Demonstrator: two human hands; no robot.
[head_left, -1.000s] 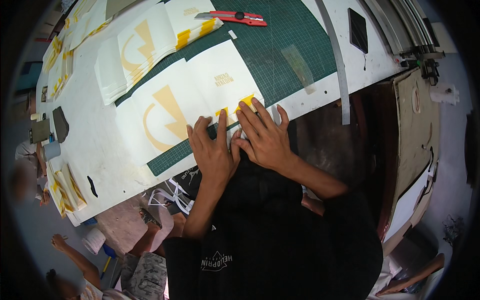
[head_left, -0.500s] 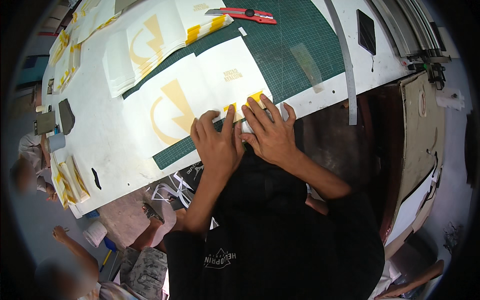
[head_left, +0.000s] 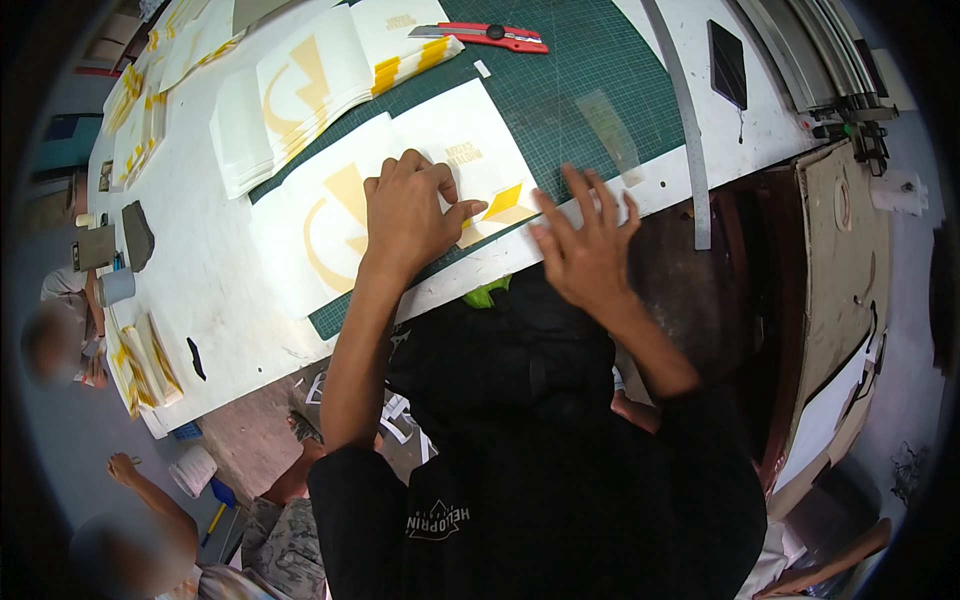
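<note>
Both hands have shifted from the near edge of the white printed sheet (head_left: 330, 207): the left hand (head_left: 412, 215) now sits over its middle, fingers curled, any grip impossible to confirm, while the right hand (head_left: 590, 235) is open and spread just off the right corner. Since the sheet lies on the green cutting mat (head_left: 560, 95) atop the tabletop (head_left: 235, 325), light, even pressure beside the yellow strip (head_left: 506, 202) should prevent creasing.

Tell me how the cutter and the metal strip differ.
The cutter has a red body; the metal strip is grey. The metal strip is much longer than the cutter. The cutter lies inside the edge of the table; the metal strip's near end juts past it. Both lie unheld.
</note>
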